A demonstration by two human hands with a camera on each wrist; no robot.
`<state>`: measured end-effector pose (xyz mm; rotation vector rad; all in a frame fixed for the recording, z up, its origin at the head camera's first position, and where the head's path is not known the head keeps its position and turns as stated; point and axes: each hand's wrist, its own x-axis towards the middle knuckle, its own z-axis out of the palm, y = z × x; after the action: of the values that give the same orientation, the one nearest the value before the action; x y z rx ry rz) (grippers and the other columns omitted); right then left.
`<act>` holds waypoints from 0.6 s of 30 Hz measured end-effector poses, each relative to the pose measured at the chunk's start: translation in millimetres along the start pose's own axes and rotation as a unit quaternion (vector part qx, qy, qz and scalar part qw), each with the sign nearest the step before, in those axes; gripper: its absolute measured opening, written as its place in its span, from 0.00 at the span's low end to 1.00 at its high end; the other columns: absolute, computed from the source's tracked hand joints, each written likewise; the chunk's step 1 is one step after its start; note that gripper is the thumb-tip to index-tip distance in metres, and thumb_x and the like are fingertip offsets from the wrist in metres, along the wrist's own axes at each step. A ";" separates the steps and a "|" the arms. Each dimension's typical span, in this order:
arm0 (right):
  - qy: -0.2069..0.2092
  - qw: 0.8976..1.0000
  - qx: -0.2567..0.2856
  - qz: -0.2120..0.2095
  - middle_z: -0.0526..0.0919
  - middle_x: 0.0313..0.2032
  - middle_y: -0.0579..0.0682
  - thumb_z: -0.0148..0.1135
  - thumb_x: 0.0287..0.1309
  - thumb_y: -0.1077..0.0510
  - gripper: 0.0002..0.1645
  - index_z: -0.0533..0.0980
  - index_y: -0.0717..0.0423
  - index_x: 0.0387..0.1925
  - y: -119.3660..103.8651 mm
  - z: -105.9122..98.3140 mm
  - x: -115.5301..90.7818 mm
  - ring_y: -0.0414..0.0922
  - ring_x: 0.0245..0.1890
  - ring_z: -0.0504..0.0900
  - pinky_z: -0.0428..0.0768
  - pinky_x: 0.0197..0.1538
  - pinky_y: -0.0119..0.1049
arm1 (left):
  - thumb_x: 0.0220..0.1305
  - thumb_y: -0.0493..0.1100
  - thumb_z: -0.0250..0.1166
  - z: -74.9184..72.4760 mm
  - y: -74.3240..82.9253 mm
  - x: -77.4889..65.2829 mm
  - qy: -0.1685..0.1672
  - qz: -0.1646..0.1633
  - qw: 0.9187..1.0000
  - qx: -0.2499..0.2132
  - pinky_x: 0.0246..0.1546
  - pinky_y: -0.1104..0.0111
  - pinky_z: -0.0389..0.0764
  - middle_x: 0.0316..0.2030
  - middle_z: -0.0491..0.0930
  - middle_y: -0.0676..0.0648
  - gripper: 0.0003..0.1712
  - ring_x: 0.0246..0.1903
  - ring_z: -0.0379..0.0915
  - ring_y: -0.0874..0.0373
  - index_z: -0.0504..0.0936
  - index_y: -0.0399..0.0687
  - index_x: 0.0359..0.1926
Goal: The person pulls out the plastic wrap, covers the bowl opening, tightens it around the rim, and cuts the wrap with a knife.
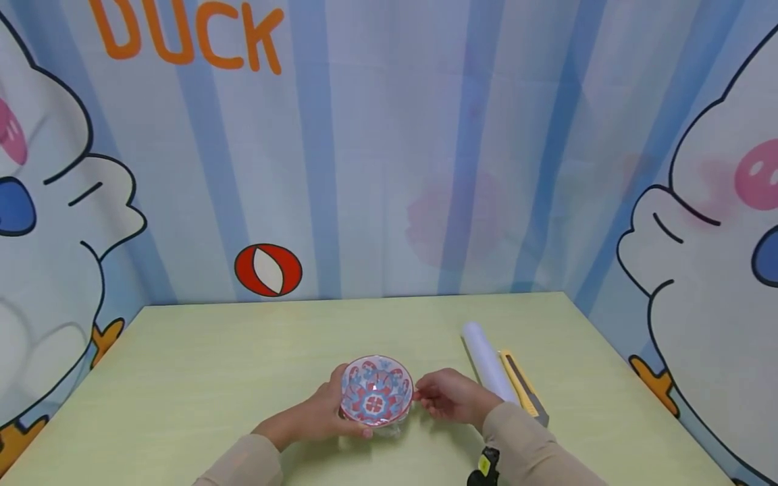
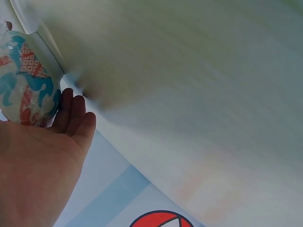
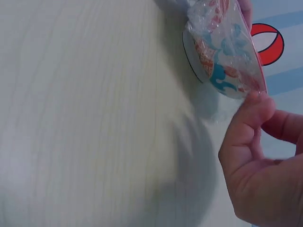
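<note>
A bowl (image 1: 377, 391) with a red rim and a red-and-blue flower pattern inside is tilted toward the head camera above the table. Clear plastic film (image 3: 203, 21) clings in wrinkles to its patterned outside, and a crumpled bit hangs below it in the head view. My left hand (image 1: 331, 408) grips the bowl from the left, thumb along the lower front and fingers behind. At the right side of the rim, my right hand (image 1: 452, 395) pinches the film between thumb and forefinger. In the right wrist view those fingertips are right at the rim.
On the pale table (image 1: 243, 364), a whitish roll (image 1: 489, 364) lies to the right, beyond my right hand. Beside it is a long yellow-and-grey object (image 1: 523, 385) with a dark slot. A striped curtain (image 1: 383, 169) stands behind the table.
</note>
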<state>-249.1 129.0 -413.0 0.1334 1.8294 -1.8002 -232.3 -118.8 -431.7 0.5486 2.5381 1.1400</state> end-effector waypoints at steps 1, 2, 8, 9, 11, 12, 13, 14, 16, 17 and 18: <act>0.004 1.000 0.008 -0.005 0.77 0.19 0.44 0.50 0.57 0.62 0.09 0.76 0.62 0.29 0.5 1.0 0.5 0.31 0.17 0.70 0.71 0.22 0.19 | 0.40 0.64 0.72 0.4 0.2 0.2 0.000 -0.003 1.000 -0.001 0.60 0.45 0.61 0.62 0.58 0.39 0.67 0.62 0.55 0.46 0.39 0.42 0.69; 0.010 1.000 0.012 -0.011 0.77 0.18 0.44 0.50 0.57 0.63 0.09 0.76 0.63 0.29 1.3 2.2 1.4 0.31 0.17 0.71 0.71 0.22 0.19 | 0.40 0.64 0.72 0.9 0.4 0.4 -0.001 -0.004 1.000 -0.002 0.60 0.44 0.61 0.62 0.58 0.39 0.68 0.62 0.55 0.46 0.39 0.42 0.69; 0.079 0.995 0.034 -0.044 0.79 0.16 0.46 0.53 0.56 0.65 0.10 0.76 0.71 0.35 7.1 9.3 5.6 0.33 0.16 0.75 0.74 0.22 0.20 | 0.40 0.64 0.72 2.4 1.9 1.1 -0.002 -0.001 1.000 -0.011 0.60 0.44 0.60 0.62 0.57 0.38 0.68 0.62 0.54 0.45 0.39 0.41 0.69; 0.090 0.994 0.043 -0.048 0.79 0.17 0.46 0.53 0.56 0.65 0.11 0.76 0.72 0.36 7.7 10.3 5.7 0.33 0.16 0.75 0.75 0.22 0.21 | 0.39 0.64 0.72 2.6 2.3 1.0 -0.002 -0.003 1.000 -0.011 0.60 0.44 0.60 0.62 0.57 0.38 0.68 0.62 0.54 0.45 0.39 0.41 0.69; 0.104 0.991 0.064 -0.060 0.79 0.17 0.46 0.52 0.56 0.66 0.13 0.75 0.74 0.39 9.1 12.4 4.8 0.34 0.17 0.77 0.76 0.24 0.22 | 0.39 0.64 0.72 2.7 2.7 0.8 0.000 -0.008 1.000 -0.012 0.60 0.44 0.61 0.63 0.57 0.38 0.68 0.62 0.54 0.45 0.39 0.41 0.68; 0.109 0.989 0.074 -0.064 0.80 0.18 0.47 0.50 0.57 0.67 0.15 0.74 0.75 0.42 9.5 13.4 3.9 0.34 0.18 0.77 0.77 0.25 0.22 | 0.39 0.64 0.72 2.8 2.9 0.7 0.000 -0.010 1.000 -0.012 0.60 0.44 0.60 0.63 0.57 0.38 0.68 0.63 0.54 0.45 0.39 0.41 0.68; 0.110 0.988 0.081 -0.069 0.81 0.20 0.47 0.49 0.57 0.68 0.16 0.73 0.76 0.44 9.9 14.4 2.1 0.35 0.20 0.78 0.77 0.26 0.23 | 0.39 0.64 0.72 2.9 3.1 0.4 0.001 -0.013 1.000 -0.012 0.60 0.44 0.61 0.63 0.57 0.38 0.68 0.63 0.54 0.45 0.39 0.41 0.68; 0.110 0.988 0.083 -0.075 0.82 0.22 0.48 0.47 0.56 0.70 0.18 0.72 0.77 0.46 10.1 15.6 0.0 0.35 0.22 0.79 0.78 0.28 0.23 | 0.39 0.63 0.72 2.9 3.3 0.2 0.001 -0.013 1.000 -0.012 0.61 0.44 0.60 0.63 0.57 0.38 0.68 0.63 0.54 0.45 0.39 0.41 0.68; 0.098 0.989 0.068 -0.089 0.83 0.29 0.53 0.44 0.53 0.73 0.22 0.69 0.78 0.51 11.2 18.1 -5.2 0.37 0.27 0.80 0.79 0.32 0.25 | 0.40 0.63 0.73 2.6 3.6 -0.4 0.002 -0.014 1.000 -0.012 0.60 0.44 0.61 0.62 0.57 0.38 0.68 0.62 0.54 0.45 0.39 0.40 0.68; 0.089 0.990 0.052 -0.093 0.83 0.34 0.55 0.44 0.51 0.74 0.25 0.67 0.78 0.53 11.7 19.9 -8.3 0.37 0.30 0.80 0.79 0.35 0.27 | 0.40 0.63 0.73 2.3 3.8 -0.8 0.002 -0.014 1.000 -0.013 0.60 0.44 0.61 0.62 0.57 0.38 0.68 0.62 0.55 0.45 0.39 0.40 0.68; 0.077 0.992 0.034 -0.097 0.82 0.39 0.57 0.45 0.48 0.74 0.28 0.66 0.77 0.55 12.3 22.1 -11.6 0.38 0.33 0.79 0.78 0.37 0.28 | 0.39 0.63 0.73 1.9 4.1 -1.3 0.003 -0.014 1.000 -0.013 0.60 0.44 0.61 0.62 0.57 0.38 0.68 0.62 0.55 0.45 0.39 0.40 0.68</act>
<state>-226.9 112.9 -417.3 0.1271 1.9462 -2.0362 -229.5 -115.6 -429.6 0.5021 2.5255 1.1645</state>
